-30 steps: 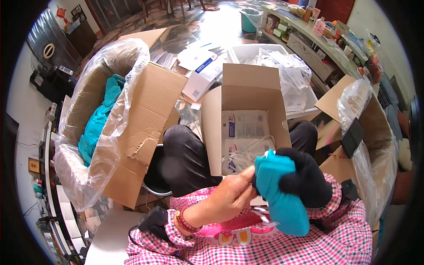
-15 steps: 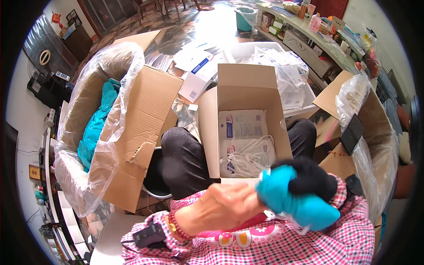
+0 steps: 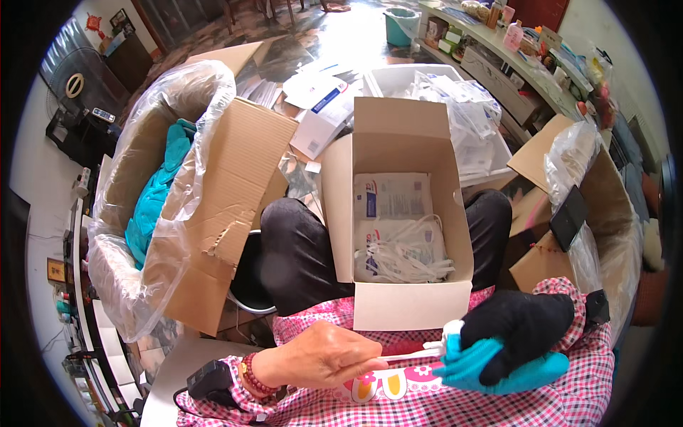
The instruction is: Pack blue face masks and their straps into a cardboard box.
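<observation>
My bare left hand (image 3: 324,354), closed in a pinch, grips one end of a white strip (image 3: 413,354). The strip runs taut across to a white bunched bit at the end of a teal glove (image 3: 473,366). My right hand (image 3: 523,333), in a black glove, is wrapped round this teal glove, which looks folded; part of it is hidden under the black fingers. Just beyond both hands, an open cardboard box (image 3: 413,306) stands between my knees. Inside it lie white printed packets (image 3: 391,196) and a tangle of loose white strips (image 3: 405,267).
On the left, a plastic-lined carton (image 3: 220,178) holds several teal gloves (image 3: 160,192). A white tub (image 3: 377,75) of clear packets stands behind the box. At right are another lined carton (image 3: 619,199) and a black phone-like slab (image 3: 568,218). A dark bucket (image 3: 256,281) sits by my left knee.
My left hand has moved left and down, away from the right hand, and the white strip now shows stretched between them. My right hand has turned and lowered with the teal glove.
</observation>
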Tool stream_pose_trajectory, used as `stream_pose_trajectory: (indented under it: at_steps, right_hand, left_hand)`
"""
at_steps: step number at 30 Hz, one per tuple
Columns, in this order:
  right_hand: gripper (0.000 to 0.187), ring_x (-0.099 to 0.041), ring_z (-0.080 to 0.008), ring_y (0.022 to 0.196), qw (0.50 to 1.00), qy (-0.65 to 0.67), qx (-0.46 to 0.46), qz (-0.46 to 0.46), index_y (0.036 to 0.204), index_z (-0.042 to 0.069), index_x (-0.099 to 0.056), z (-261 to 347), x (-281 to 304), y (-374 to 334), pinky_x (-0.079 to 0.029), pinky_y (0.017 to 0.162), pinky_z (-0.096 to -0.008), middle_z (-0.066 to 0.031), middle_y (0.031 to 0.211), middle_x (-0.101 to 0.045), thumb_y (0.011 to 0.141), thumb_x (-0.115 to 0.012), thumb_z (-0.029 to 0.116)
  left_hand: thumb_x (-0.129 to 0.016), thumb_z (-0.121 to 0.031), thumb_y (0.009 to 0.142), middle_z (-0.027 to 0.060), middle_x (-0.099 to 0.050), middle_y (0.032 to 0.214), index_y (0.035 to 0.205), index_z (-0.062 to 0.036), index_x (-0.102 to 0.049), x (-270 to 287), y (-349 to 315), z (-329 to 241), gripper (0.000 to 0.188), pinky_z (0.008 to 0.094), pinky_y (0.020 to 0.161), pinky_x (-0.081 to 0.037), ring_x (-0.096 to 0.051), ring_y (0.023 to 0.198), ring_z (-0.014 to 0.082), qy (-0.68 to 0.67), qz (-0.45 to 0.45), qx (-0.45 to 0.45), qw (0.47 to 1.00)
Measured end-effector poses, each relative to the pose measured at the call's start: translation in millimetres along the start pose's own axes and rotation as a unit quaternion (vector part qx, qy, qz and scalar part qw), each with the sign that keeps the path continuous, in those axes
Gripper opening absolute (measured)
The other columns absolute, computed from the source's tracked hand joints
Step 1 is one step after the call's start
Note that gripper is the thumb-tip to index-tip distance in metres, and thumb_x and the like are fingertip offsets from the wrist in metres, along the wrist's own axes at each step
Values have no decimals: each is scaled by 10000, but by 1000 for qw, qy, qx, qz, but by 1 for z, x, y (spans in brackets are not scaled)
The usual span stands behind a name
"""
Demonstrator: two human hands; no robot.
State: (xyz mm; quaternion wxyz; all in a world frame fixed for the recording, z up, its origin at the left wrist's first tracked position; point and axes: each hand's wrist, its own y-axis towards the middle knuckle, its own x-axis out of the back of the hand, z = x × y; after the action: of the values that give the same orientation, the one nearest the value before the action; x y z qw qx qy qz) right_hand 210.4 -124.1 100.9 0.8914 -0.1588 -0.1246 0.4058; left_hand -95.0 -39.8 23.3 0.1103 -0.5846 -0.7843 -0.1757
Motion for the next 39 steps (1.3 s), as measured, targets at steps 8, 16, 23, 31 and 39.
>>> stream_pose_trajectory:
  at_steps: [8, 16, 23, 31, 39]
  right_hand:
    - [524, -695, -181, 991, 989, 93, -13, -116, 1275, 38, -622, 21, -2, 16, -567, 889, -364, -104, 1074, -721, 841, -832, 243]
    - [495, -716, -181, 931, 990, 51, -60, -118, 1251, 40, -639, 23, 8, 25, -585, 855, -354, -111, 1044, -734, 843, -813, 258]
    - [448, -725, -204, 916, 988, 4, -155, -15, 1181, 47, -705, 23, 7, 23, -589, 845, -348, -116, 1049, -748, 818, -844, 269]
    - [455, -728, -233, 963, 985, 25, -172, 0, 1165, 42, -717, 27, 3, 20, -596, 882, -371, -130, 1068, -747, 780, -880, 219]
    - [500, -679, -252, 1124, 995, -40, -87, 4, 1332, 73, -634, 16, 8, 4, -521, 1016, -401, -143, 1243, -692, 889, -775, 257]
  left_hand:
    - [-549, -186, 1045, 105, -544, 648, 895, -40, -597, -13, 11, 1, 215, 387, 519, -449, -575, 554, 296, -48, -86, 4, 995]
    - [-507, -231, 1061, 115, -630, 780, 1094, -41, -592, -17, 12, 5, 211, 408, 604, -480, -640, 706, 323, -28, -36, 10, 999]
    - [-527, -228, 1041, 115, -592, 699, 878, -55, -535, 3, -27, 1, 237, 407, 536, -472, -629, 631, 312, 24, 49, 41, 998]
    - [-533, -228, 1042, 113, -627, 740, 977, -44, -616, 4, -55, -13, 213, 376, 552, -481, -625, 620, 280, -1, 47, 53, 997]
    - [-520, -209, 1032, 105, -614, 705, 963, -42, -633, 8, -81, -23, 213, 366, 506, -448, -587, 571, 276, -49, 0, 94, 994]
